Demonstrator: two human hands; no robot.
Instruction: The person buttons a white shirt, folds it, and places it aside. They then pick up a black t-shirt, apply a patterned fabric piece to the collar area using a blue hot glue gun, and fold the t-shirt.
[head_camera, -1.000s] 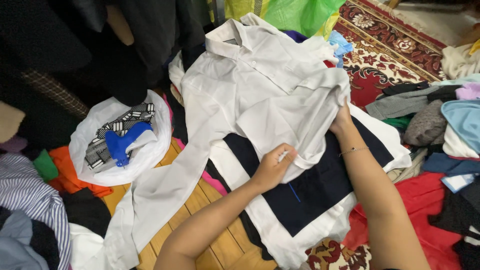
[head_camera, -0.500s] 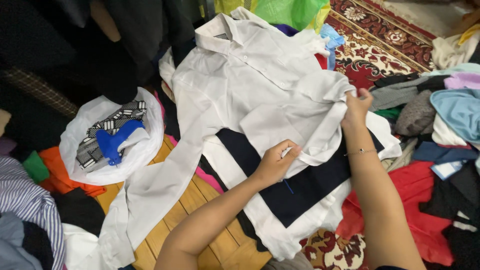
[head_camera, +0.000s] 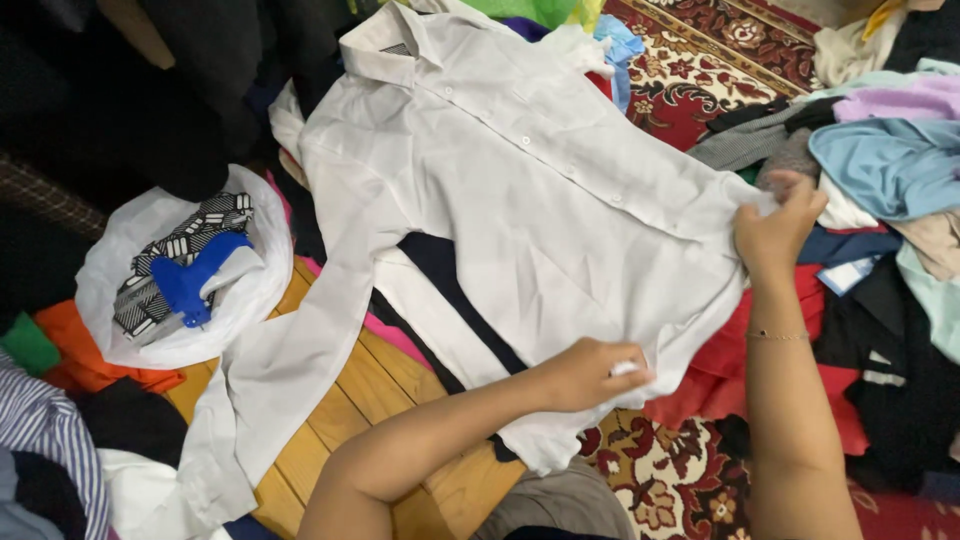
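Observation:
A white button-up shirt (head_camera: 520, 190) lies spread over a pile of clothes, collar at the top, one long sleeve trailing down to the lower left. My left hand (head_camera: 590, 372) grips the shirt's bottom hem near the middle. My right hand (head_camera: 775, 225) pinches the hem's right corner and holds it out to the right. Under the shirt shows a white garment with a dark navy stripe (head_camera: 455, 300).
A white plastic bag (head_camera: 160, 340) holding patterned cloth and a blue object sits at left. Piled clothes ring the scene: dark ones top left, pastel ones (head_camera: 880, 160) at right. A red patterned rug (head_camera: 700, 85) and wooden boards (head_camera: 370, 390) show beneath.
Both hands have pulled the shirt's hem down and out to the right, spreading the body flat. The shirt now covers most of the navy-striped garment.

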